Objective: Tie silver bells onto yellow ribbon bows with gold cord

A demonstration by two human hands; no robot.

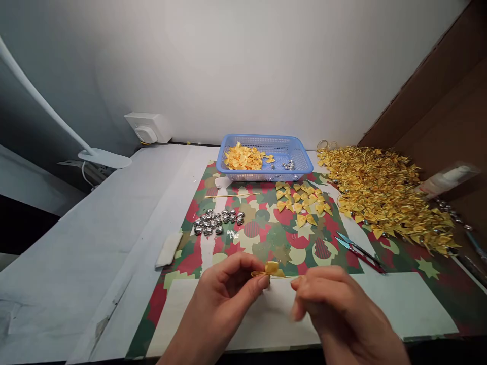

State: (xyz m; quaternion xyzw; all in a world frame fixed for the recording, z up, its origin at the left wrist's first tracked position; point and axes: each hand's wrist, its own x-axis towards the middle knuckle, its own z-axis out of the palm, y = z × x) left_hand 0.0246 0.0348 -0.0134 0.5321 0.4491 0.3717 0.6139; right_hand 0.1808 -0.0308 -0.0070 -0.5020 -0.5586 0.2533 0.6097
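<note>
Near the front edge, my left hand [232, 289] pinches a yellow ribbon bow [272, 268] between thumb and forefinger. From the bow a thin gold cord [291, 276] runs to the fingertips of my right hand [331, 299], which are closed on it and slightly blurred. Beyond my left hand lies a cluster of silver jingle bells [213, 221]. Several loose yellow bows [302, 203] are spread out past my right hand. A few straight lengths of gold cord [232, 195] rest across the patterned sheet behind the bells.
A blue basket [264, 177] at the wall holds yellow bows and some bells. On the right is a large heap of corded bows [380, 192], beside a clear bottle [443, 181]. Thread snips [359, 252] lie in front of it. A white folded pad [168, 250] is at left.
</note>
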